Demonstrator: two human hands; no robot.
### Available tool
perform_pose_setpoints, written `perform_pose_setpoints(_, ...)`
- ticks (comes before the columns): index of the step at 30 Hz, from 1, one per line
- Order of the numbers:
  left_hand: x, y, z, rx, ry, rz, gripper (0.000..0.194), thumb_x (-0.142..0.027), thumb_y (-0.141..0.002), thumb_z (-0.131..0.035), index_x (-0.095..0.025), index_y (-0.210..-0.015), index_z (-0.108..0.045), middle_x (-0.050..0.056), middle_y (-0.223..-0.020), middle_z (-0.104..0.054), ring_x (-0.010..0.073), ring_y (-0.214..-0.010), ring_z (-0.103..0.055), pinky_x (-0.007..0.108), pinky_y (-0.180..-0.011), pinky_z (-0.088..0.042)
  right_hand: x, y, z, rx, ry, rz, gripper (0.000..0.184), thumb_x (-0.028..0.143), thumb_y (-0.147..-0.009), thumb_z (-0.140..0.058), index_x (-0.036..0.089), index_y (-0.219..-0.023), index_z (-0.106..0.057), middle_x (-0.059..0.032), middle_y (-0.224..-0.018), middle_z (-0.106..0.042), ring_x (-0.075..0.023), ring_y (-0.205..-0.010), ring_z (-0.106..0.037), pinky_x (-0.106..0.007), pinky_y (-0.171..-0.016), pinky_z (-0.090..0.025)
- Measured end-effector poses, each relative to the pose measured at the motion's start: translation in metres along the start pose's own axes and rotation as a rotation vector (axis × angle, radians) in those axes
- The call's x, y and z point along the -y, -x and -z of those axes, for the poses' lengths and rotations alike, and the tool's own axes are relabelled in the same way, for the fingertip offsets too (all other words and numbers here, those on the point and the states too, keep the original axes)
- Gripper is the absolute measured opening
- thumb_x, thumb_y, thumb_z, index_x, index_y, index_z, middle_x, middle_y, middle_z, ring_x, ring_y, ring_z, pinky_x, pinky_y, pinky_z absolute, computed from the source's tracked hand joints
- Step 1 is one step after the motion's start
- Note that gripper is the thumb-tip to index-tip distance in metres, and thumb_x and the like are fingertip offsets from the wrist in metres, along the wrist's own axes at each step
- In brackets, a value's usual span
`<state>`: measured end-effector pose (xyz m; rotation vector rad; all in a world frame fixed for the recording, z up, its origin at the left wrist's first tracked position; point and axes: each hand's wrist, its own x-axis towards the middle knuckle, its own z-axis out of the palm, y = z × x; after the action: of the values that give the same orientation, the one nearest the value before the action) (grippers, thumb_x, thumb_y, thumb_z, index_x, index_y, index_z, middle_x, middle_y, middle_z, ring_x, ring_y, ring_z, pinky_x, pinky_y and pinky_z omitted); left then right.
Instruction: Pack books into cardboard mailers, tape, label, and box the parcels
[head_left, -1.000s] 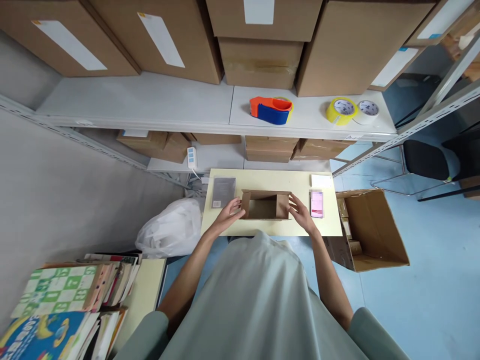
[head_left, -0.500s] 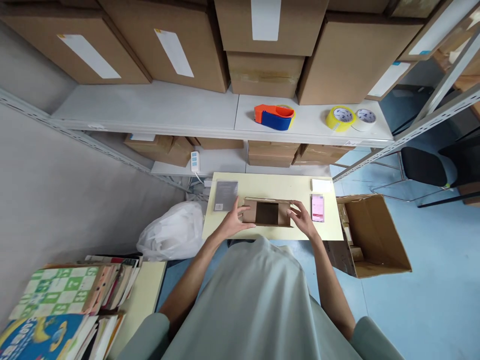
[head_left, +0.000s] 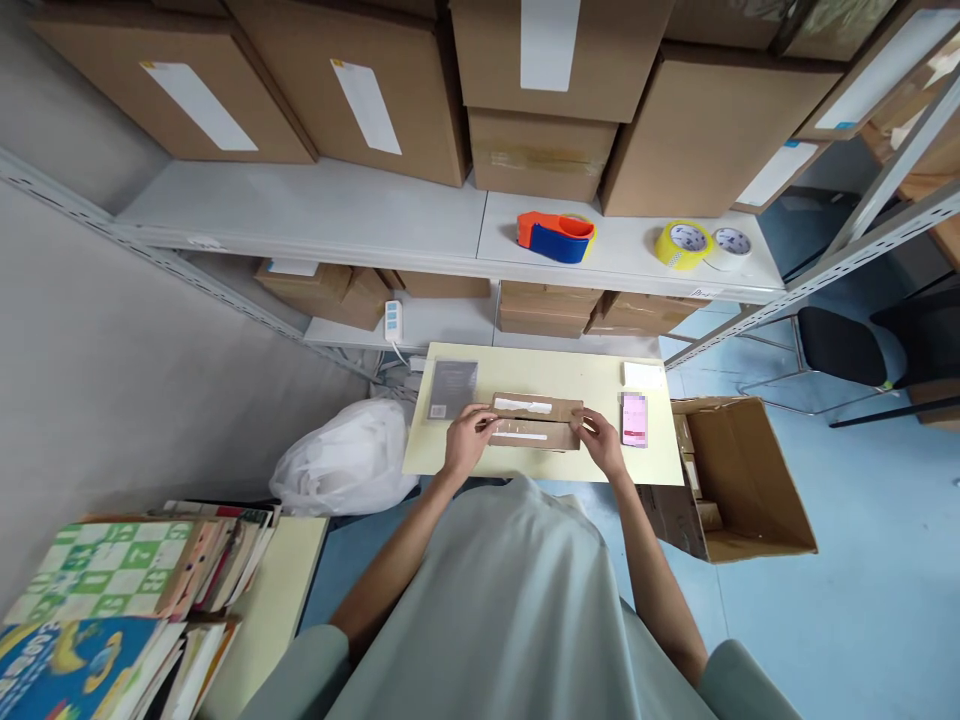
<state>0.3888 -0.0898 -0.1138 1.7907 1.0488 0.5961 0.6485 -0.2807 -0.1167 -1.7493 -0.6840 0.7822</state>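
A small cardboard box [head_left: 551,433] lies on the cream table [head_left: 450,458] in front of me. Its two long flaps are folded over the top, with a narrow dark gap between them and torn white strips on both. My left hand [head_left: 468,437] pinches the box's left end at the flaps. At the right end, my right hand [head_left: 598,440] grips the flap edges between thumb and fingers. What is inside the box is hidden. To the left lies a grey flat packet [head_left: 453,389]; on the right are a phone with a pink screen [head_left: 634,419] and a white card stack [head_left: 643,375].
On the shelf [head_left: 337,215] above sit an orange-and-blue tape dispenser [head_left: 556,237] and tape rolls [head_left: 683,245], below large cartons. An open carton [head_left: 757,480] stands right of the table. At left are a white plastic bag [head_left: 341,455] and stacked books [head_left: 112,570].
The box stood open with its dark inside showing; now its long flaps are folded over. Both hands have moved from the box's sides onto the flap ends.
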Motion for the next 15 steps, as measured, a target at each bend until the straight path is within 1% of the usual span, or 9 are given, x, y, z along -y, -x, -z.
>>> perform_pose_setpoints(2,0.0,0.001,-0.001,-0.028,0.033,0.057,0.041,-0.051,-0.094,-0.083,-0.027,-0.127,-0.076,0.009,-0.128,-0.079,0.0275,-0.103,-0.08,0.044,-0.099,-0.067,-0.004,0.001,-0.004,-0.041,0.001,-0.008,0.063,0.078,-0.084,-0.077,0.023,-0.114,-0.079,-0.0164,-0.14,-0.076,-0.0356,-0.128,-0.075,-0.056,-0.111,-0.064)
perform_pose_setpoints(3,0.0,0.001,-0.001,-0.035,0.04,0.073,0.046,-0.048,-0.093,-0.085,-0.027,-0.132,-0.073,0.009,-0.128,-0.08,0.0278,-0.103,-0.081,0.045,-0.098,-0.068,-0.005,0.002,-0.006,-0.047,0.001,-0.012,0.062,0.077,-0.085,-0.076,0.023,-0.114,-0.08,-0.0165,-0.14,-0.077,-0.036,-0.128,-0.075,-0.056,-0.111,-0.064)
perform_pose_setpoints(4,-0.001,0.001,-0.001,-0.035,0.035,0.073,0.046,-0.045,-0.092,-0.085,-0.027,-0.132,-0.073,0.009,-0.127,-0.08,0.028,-0.103,-0.081,0.045,-0.097,-0.067,-0.005,0.002,-0.007,-0.047,0.0,-0.017,0.061,0.077,-0.086,-0.076,0.023,-0.115,-0.08,-0.0164,-0.141,-0.077,-0.0364,-0.129,-0.075,-0.056,-0.113,-0.063)
perform_pose_setpoints(8,-0.005,0.001,-0.002,-0.043,-0.063,-0.006,0.023,-0.043,-0.097,-0.079,-0.025,-0.112,-0.081,0.01,-0.125,-0.077,0.0285,-0.101,-0.08,0.044,-0.099,-0.066,-0.005,0.003,-0.011,-0.041,-0.016,-0.031,0.063,0.077,-0.086,-0.077,0.024,-0.119,-0.082,-0.0147,-0.147,-0.076,-0.0378,-0.136,-0.074,-0.057,-0.118,-0.06)
perform_pose_setpoints(12,-0.008,-0.003,-0.006,-0.049,-0.087,0.001,0.02,-0.042,-0.099,-0.078,-0.026,-0.109,-0.084,0.009,-0.122,-0.076,0.0257,-0.095,-0.079,0.04,-0.096,-0.066,-0.007,0.003,-0.014,-0.081,-0.038,-0.047,0.065,0.077,-0.083,-0.08,0.023,-0.12,-0.084,-0.0146,-0.148,-0.076,-0.0395,-0.136,-0.074,-0.059,-0.119,-0.059)
perform_pose_setpoints(15,-0.008,-0.004,-0.007,-0.054,-0.068,0.012,0.024,-0.046,-0.099,-0.077,-0.026,-0.109,-0.085,0.009,-0.12,-0.075,0.0248,-0.093,-0.078,0.04,-0.094,-0.067,-0.011,0.002,-0.018,-0.145,-0.049,-0.06,0.067,0.077,-0.081,-0.083,0.022,-0.119,-0.084,-0.0152,-0.145,-0.078,-0.0394,-0.135,-0.075,-0.058,-0.12,-0.06)
